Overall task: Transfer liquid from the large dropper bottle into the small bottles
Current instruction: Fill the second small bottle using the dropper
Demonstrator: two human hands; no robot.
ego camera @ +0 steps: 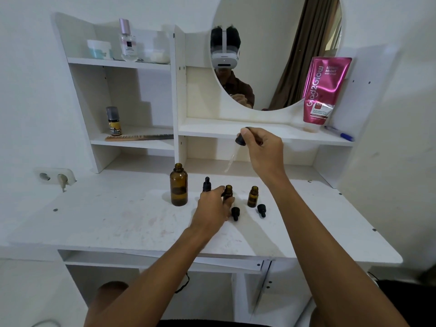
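The large amber bottle (178,185) stands open and upright on the white desk (118,223). My right hand (262,149) pinches the black bulb of its dropper (236,149) in the air; the clear glass tube slants down to the left, above the small bottles. My left hand (213,206) grips a small open amber bottle (228,191) that stands on the desk. A second small open amber bottle (253,196) stands just to its right. Behind my left hand a third small bottle (207,184) shows its black dropper cap. Two small black dropper caps (235,213) (261,210) lie on the desk.
White shelves rise behind the desk with a round mirror (278,50), a pink tube (322,90), a blue pen (339,134), a comb (139,137) and several cosmetic jars. A wall socket (55,177) sits at the desk's left end.
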